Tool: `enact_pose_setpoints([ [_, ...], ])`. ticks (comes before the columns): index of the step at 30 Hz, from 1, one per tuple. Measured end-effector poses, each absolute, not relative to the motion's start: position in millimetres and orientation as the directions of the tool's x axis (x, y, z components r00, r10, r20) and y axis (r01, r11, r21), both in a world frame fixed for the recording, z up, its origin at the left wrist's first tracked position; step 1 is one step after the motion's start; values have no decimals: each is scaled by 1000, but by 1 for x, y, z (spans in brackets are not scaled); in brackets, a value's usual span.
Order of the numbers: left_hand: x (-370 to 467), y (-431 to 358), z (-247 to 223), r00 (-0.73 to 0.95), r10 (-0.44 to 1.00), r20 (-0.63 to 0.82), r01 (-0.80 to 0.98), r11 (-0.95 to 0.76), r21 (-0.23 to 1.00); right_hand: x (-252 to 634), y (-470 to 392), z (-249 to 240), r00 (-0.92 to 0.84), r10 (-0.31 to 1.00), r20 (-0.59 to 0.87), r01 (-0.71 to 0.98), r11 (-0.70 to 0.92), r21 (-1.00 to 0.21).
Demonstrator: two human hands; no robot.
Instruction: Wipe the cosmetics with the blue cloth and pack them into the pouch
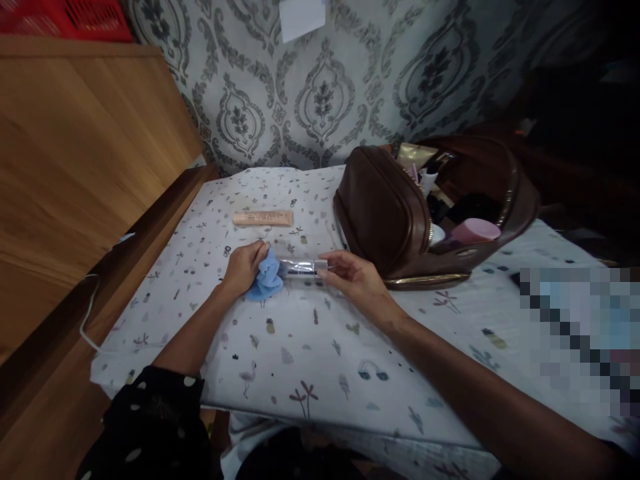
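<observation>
A clear cylindrical tube with a silvery end lies level between my two hands, just above the patterned cloth. My left hand is closed around a crumpled blue cloth, which wraps the tube's left end. At the other end, my right hand pinches the silvery part between thumb and fingers. What the tube contains cannot be made out. Beyond my left hand a peach-coloured squeeze tube lies flat on the table.
An unzipped brown bag holding several cosmetics, among them a pink-topped item, stands right of my hands. A patterned cloth covers the table. A wooden panel borders the left, with a white cable. Something pixelated lies at right.
</observation>
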State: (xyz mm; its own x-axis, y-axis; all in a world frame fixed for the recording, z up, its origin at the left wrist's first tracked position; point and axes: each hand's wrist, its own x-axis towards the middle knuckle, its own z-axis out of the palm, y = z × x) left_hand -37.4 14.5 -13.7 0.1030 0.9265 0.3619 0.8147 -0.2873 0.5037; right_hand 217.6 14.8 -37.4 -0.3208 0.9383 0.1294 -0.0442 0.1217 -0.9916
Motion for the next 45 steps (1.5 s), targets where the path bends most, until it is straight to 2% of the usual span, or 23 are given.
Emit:
enact_pose_setpoints([
  [5, -38, 18, -18, -29, 928, 371, 673, -257, 694, 216, 12, -35, -359, 928, 104, -60, 88, -994],
  [11, -41, 23, -22, -95, 897, 432, 690, -254, 678, 216, 15, -35, -339, 936, 100, -109, 67, -992],
  [15, -34, 15, -19, 9, 844, 536, 772, -346, 532, 216, 15, -35, -327, 940, 99, -81, 76, -994],
  [19, -13, 1, -14, 269, 713, 647, 749, -577, 325, 217, 12, -32, -317, 941, 120, 2, 127, -992],
  [22, 5, -8, -14, 504, 615, 606, 658, -728, 191, 218, 10, -29, -343, 929, 138, 51, 166, -985],
  [24, 12, -10, -15, 594, 576, 562, 639, -762, 105, 219, 10, -28, -353, 924, 149, 67, 183, -981],
  [28, 11, -7, -17, 644, 594, 481, 682, -731, -10, 219, 10, -26, -357, 922, 151, 116, 205, -972],
  [32, -6, 0, -15, 629, 659, 413, 737, -674, -48, 218, 10, -26, -335, 935, 116, 145, 172, -974],
  [36, -25, 6, -12, 592, 720, 363, 770, -637, 8, 217, 12, -27, -319, 945, 67, 137, 116, -984],
  [40, -36, 8, -7, 510, 798, 321, 786, -584, 201, 217, 12, -29, -311, 949, 40, 105, 76, -992],
  [45, -34, 5, 1, 443, 853, 277, 749, -522, 408, 220, 12, -27, -306, 947, 102, 142, 151, -978],
])
